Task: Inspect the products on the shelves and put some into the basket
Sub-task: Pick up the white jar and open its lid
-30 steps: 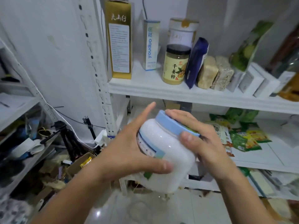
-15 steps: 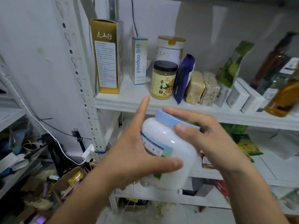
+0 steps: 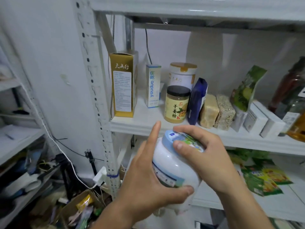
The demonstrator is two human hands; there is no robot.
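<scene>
I hold a white plastic jar (image 3: 171, 164) with a light blue lid, tilted toward me, in front of the white shelf (image 3: 165, 128). My left hand (image 3: 148, 184) grips the jar's body from the left, thumb across its lower front, index finger pointing up. My right hand (image 3: 208, 156) grips the lid from the right, thumb on the lid's face. On the shelf behind stand a gold box (image 3: 123, 86), a white and blue carton (image 3: 153, 86), a ginger powder jar (image 3: 177, 106) and a white canister (image 3: 182, 75). No basket is in view.
Further right on the shelf are a dark blue pouch (image 3: 197, 100), two vacuum-packed grain blocks (image 3: 217, 111), a green pouch (image 3: 247, 88), white boxes (image 3: 262, 119) and bottles (image 3: 290, 90). Green and yellow snack packets (image 3: 264, 177) lie on the lower shelf. Clutter and a cardboard box (image 3: 77, 210) sit at floor level left.
My view has tilted upward, so the shelf sits lower in view. Both hands have raised the jar slightly toward the shelf edge, and its lid face now shows more.
</scene>
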